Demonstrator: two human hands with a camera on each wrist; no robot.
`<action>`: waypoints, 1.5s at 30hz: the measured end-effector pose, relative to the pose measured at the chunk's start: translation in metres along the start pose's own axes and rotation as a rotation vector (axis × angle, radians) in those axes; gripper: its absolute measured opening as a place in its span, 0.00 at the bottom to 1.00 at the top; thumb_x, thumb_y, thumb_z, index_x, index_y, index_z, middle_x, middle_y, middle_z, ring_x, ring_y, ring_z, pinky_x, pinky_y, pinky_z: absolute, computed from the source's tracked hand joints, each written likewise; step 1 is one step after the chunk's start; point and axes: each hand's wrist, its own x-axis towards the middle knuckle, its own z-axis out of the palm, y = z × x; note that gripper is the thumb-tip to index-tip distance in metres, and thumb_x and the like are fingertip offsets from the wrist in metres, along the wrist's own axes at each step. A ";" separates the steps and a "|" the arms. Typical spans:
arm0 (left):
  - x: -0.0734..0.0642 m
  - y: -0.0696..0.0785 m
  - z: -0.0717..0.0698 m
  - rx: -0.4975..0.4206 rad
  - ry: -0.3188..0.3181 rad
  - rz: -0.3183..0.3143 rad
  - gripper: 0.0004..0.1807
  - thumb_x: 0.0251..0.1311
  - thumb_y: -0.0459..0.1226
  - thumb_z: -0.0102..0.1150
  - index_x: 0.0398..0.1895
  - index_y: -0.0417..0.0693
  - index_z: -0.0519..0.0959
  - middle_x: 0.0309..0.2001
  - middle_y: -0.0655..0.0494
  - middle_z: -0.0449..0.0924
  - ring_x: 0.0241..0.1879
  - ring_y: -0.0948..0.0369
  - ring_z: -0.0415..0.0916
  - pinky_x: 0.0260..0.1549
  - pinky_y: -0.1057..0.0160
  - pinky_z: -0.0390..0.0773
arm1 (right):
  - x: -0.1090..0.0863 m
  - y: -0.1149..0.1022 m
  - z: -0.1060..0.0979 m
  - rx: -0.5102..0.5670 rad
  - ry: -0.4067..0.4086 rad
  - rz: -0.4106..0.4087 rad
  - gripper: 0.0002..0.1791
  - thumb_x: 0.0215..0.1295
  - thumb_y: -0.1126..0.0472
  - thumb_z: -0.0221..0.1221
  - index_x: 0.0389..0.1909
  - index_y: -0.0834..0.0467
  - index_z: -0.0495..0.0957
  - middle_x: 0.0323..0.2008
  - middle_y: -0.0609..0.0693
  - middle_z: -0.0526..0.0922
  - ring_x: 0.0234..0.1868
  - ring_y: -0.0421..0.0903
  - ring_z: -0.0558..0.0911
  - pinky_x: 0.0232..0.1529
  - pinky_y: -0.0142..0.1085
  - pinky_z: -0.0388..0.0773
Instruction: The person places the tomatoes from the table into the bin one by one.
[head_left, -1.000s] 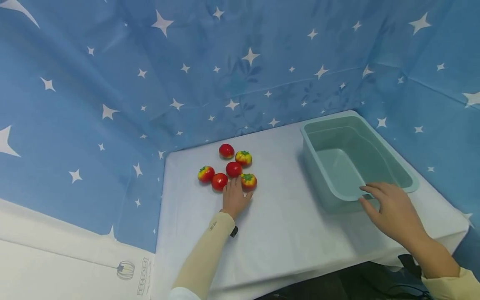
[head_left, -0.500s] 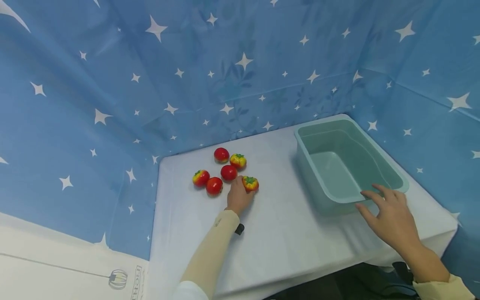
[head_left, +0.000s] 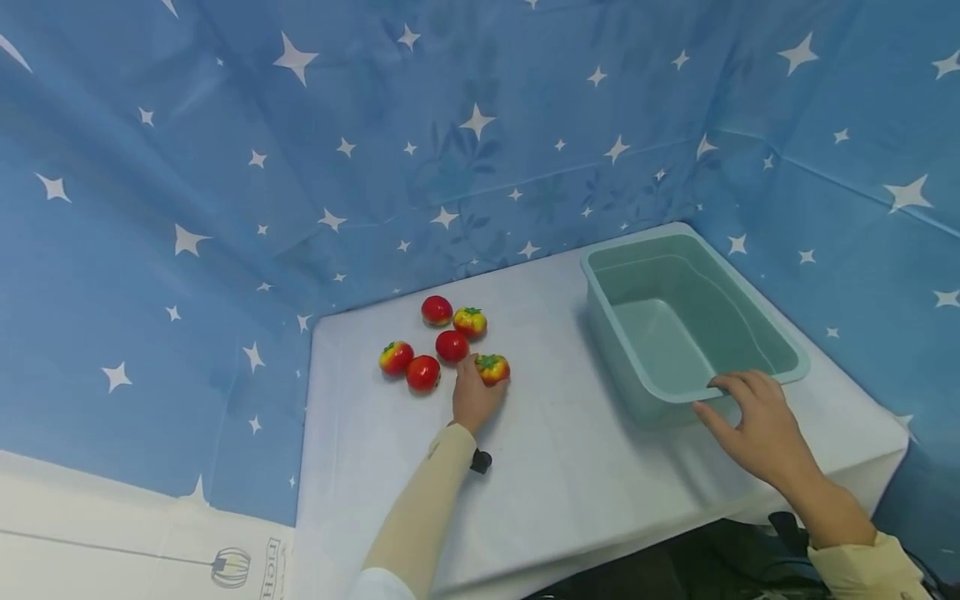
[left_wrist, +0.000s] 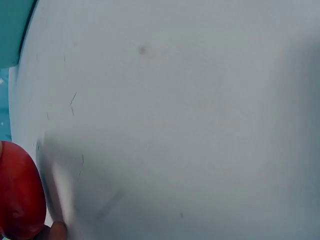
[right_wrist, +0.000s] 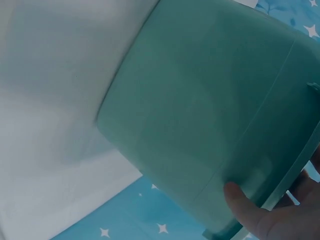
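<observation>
In the head view my left hand [head_left: 477, 398] has its fingers and thumb around a glossy red-and-yellow persimmon [head_left: 492, 368] with a green leafy top. The left wrist view catches its red side [left_wrist: 20, 192], with a fingertip [left_wrist: 58, 231] just below. On the right, my right hand [head_left: 757, 429] holds the near rim of a pale green plastic tub [head_left: 622, 342]. Its fingers reach over the rim and the thumb [right_wrist: 242, 202] lies along the outer wall in the right wrist view. The tub's visible inside holds nothing.
Several similar fruits lie left of and behind the held one, among them a red one [head_left: 452, 346] close by and a yellow one [head_left: 470, 322] farther back. A white cloth [head_left: 555, 467] covers the table. Blue star-patterned sheeting [head_left: 420, 183] rises along the back and sides.
My left hand has shifted from between the fruits onto the right-hand persimmon and closed its fingers around it. My right hand has come in to the tub's rim. The head view has shifted slightly.
</observation>
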 end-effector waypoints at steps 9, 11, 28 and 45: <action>0.002 0.008 -0.012 -0.067 0.046 -0.026 0.42 0.55 0.46 0.69 0.70 0.51 0.57 0.63 0.52 0.62 0.63 0.53 0.64 0.63 0.48 0.68 | -0.004 -0.006 0.002 0.014 -0.014 0.069 0.23 0.49 0.54 0.73 0.42 0.62 0.79 0.43 0.60 0.76 0.49 0.61 0.69 0.44 0.57 0.65; 0.003 0.013 -0.014 -0.064 0.057 -0.007 0.43 0.55 0.46 0.69 0.70 0.51 0.57 0.63 0.52 0.62 0.63 0.53 0.64 0.62 0.49 0.69 | -0.005 -0.010 0.004 0.014 -0.011 0.066 0.23 0.50 0.54 0.73 0.42 0.62 0.78 0.43 0.59 0.76 0.49 0.61 0.69 0.43 0.56 0.66; 0.006 0.107 -0.032 -0.257 0.067 0.227 0.43 0.56 0.47 0.68 0.71 0.53 0.55 0.65 0.54 0.61 0.63 0.58 0.63 0.57 0.58 0.75 | -0.007 -0.017 0.014 -0.019 0.015 0.074 0.24 0.52 0.52 0.72 0.44 0.63 0.77 0.44 0.60 0.75 0.53 0.63 0.67 0.46 0.58 0.66; -0.009 0.171 -0.024 -0.348 -0.061 0.402 0.40 0.59 0.39 0.67 0.72 0.50 0.56 0.63 0.51 0.61 0.58 0.59 0.67 0.58 0.65 0.73 | -0.008 -0.042 0.032 -0.052 0.065 0.074 0.25 0.54 0.53 0.70 0.43 0.66 0.75 0.43 0.62 0.73 0.53 0.64 0.67 0.46 0.58 0.68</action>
